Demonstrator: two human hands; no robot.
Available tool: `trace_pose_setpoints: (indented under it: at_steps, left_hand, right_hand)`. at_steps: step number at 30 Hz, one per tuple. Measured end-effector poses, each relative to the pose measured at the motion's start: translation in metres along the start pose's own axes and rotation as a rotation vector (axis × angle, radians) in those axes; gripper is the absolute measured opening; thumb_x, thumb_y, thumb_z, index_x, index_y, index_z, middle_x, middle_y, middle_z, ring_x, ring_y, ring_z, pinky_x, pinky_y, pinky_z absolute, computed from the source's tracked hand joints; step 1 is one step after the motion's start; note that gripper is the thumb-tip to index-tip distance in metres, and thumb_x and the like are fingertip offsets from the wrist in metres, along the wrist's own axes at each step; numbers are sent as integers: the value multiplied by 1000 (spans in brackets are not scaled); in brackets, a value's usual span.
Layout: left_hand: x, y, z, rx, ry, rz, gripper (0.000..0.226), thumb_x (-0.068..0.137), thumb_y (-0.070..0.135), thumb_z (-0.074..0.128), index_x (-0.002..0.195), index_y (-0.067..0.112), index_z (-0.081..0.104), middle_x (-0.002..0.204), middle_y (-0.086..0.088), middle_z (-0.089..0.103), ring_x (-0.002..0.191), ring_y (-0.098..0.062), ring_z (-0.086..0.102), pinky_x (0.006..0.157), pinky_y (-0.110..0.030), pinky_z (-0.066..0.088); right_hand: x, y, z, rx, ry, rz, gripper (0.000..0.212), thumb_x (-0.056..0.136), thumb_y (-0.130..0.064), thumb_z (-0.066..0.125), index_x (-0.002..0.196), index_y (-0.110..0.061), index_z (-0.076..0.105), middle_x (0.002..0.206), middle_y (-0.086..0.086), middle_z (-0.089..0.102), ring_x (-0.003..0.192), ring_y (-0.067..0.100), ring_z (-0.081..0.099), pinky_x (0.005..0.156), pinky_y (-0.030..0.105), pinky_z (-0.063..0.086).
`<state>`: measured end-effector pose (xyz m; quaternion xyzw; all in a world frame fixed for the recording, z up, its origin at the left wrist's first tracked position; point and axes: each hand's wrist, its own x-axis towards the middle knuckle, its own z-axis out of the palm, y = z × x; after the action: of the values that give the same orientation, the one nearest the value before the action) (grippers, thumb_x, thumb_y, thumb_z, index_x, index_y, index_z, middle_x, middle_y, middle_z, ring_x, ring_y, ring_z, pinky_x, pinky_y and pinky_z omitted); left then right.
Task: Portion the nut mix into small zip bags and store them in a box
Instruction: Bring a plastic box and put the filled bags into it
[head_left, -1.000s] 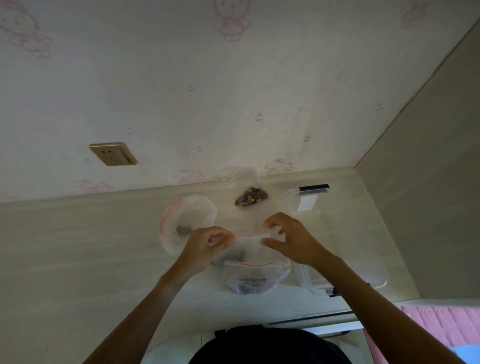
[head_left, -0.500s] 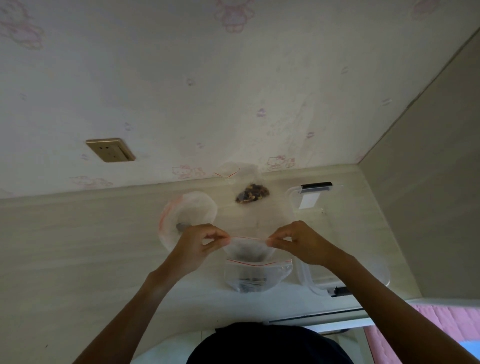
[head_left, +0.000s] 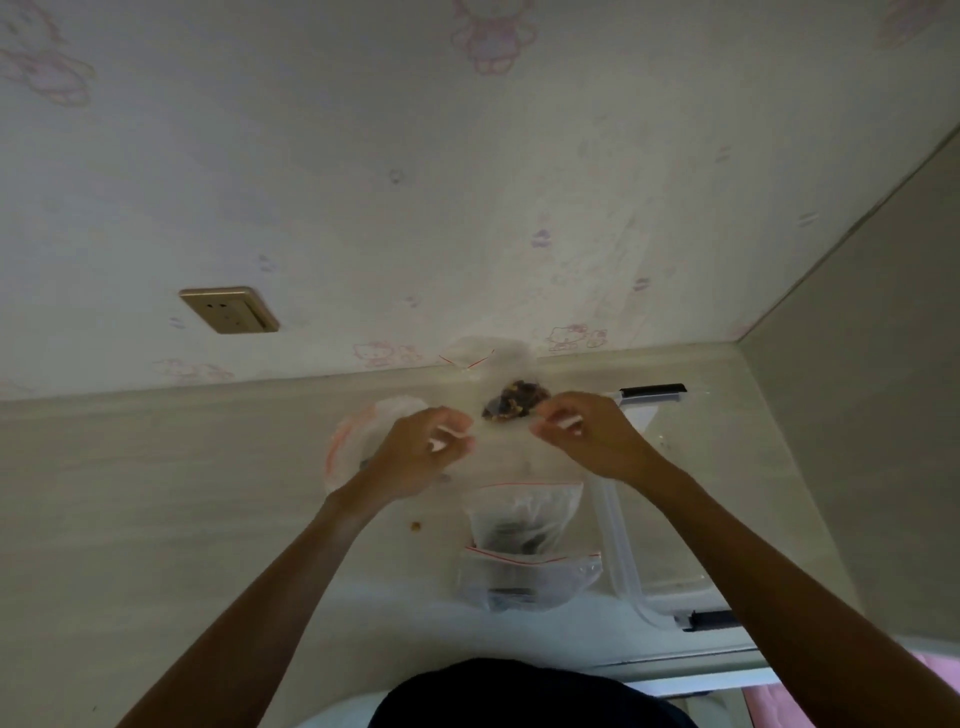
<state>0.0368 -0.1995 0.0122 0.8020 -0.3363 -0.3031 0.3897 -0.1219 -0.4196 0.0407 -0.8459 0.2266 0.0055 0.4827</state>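
Note:
The big clear bag of nut mix (head_left: 514, 406) lies at the back of the table by the wall. My left hand (head_left: 415, 452) and my right hand (head_left: 592, 436) are at its two sides with fingers curled, and they seem to pinch its clear plastic. Two filled small zip bags lie nearer me: one (head_left: 524, 514) just below my hands, the other (head_left: 524, 579) in front of it. The clear storage box (head_left: 618, 545) with black latches stands to the right of them.
A pile of empty red-edged zip bags (head_left: 348, 441) lies partly under my left hand. One stray nut (head_left: 414, 526) lies on the table. The wall with a socket (head_left: 228, 309) is behind, and a side wall closes the right.
Both hands let go of the small zip bag they were pinching along its seal; it now lies on the table. The hands moved forward to the big nut mix bag.

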Motion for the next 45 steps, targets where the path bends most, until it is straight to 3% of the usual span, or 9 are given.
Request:
trace_pose_setpoints:
  at_steps: [2, 6, 12, 17, 22, 25, 31, 37, 45]
  left_hand:
    - [27, 2, 1, 39, 41, 9, 33, 93, 32, 77, 124, 26, 65, 122, 13, 65, 94, 3, 69, 83, -18, 55]
    - [80, 1, 4, 230, 75, -11, 57, 95, 30, 74, 146, 20, 51, 148, -2, 51, 93, -12, 68, 95, -34, 54]
    - [125, -3, 16, 376, -70, -69, 69, 98, 23, 67, 159, 14, 35, 159, -9, 46, 144, -27, 46, 115, -38, 40]
    - [118, -1, 29, 382, -43, -91, 31, 105, 29, 54, 128, 14, 70, 128, -10, 72, 118, -29, 66, 100, -42, 52]
    - [97, 21, 28, 453, 111, 76, 27, 106, 30, 52, 103, 21, 78, 97, 0, 77, 88, -22, 71, 80, -42, 57]
    - [83, 30, 24, 515, 230, 154, 22, 103, 36, 58, 103, 25, 78, 99, 4, 76, 89, -19, 71, 79, -33, 55]
    - [54, 29, -2, 681, 174, 177, 21, 99, 36, 64, 115, 25, 73, 115, 6, 68, 100, -22, 70, 85, -35, 52]
    - [17, 40, -7, 655, 248, 417, 8, 98, 27, 69, 97, 21, 75, 88, 5, 72, 80, -19, 69, 67, -36, 56]
    - [-12, 22, 6, 526, 175, 469, 5, 95, 25, 74, 99, 22, 75, 106, 10, 66, 89, -10, 66, 71, -31, 57]
  right_hand:
    - [27, -10, 2, -99, 51, -48, 33, 94, -19, 74, 123, -6, 67, 121, 12, 66, 108, 27, 65, 96, 46, 55]
    - [79, -27, 8, -406, 46, -141, 55, 98, -24, 66, 149, -19, 45, 151, 7, 43, 134, 23, 47, 106, 38, 47]
    - [113, -38, 34, -794, -130, -126, 68, 94, -15, 66, 154, -24, 35, 163, 11, 19, 145, 31, 31, 106, 42, 46]
    - [112, -36, 36, -907, -228, -87, 65, 89, -21, 72, 148, -20, 44, 162, 14, 19, 145, 34, 29, 108, 45, 42]
    - [102, -36, 25, -944, -139, -103, 37, 94, -17, 62, 131, -13, 57, 145, 13, 40, 132, 31, 44, 103, 40, 45]
    - [92, -34, 8, -957, -78, -137, 22, 101, -19, 52, 116, -10, 66, 127, 11, 54, 117, 28, 54, 95, 37, 44]
    - [56, -24, -28, -783, -79, -187, 29, 106, -33, 50, 114, -14, 72, 116, 3, 66, 102, 22, 62, 91, 35, 49]
    - [13, -12, -31, -603, -34, -143, 30, 99, -43, 61, 110, -18, 73, 112, -2, 68, 102, 16, 61, 92, 28, 44]
    - [-27, -3, -16, -602, -42, -83, 36, 99, -50, 58, 115, -20, 70, 114, -3, 67, 106, 12, 60, 96, 28, 46]
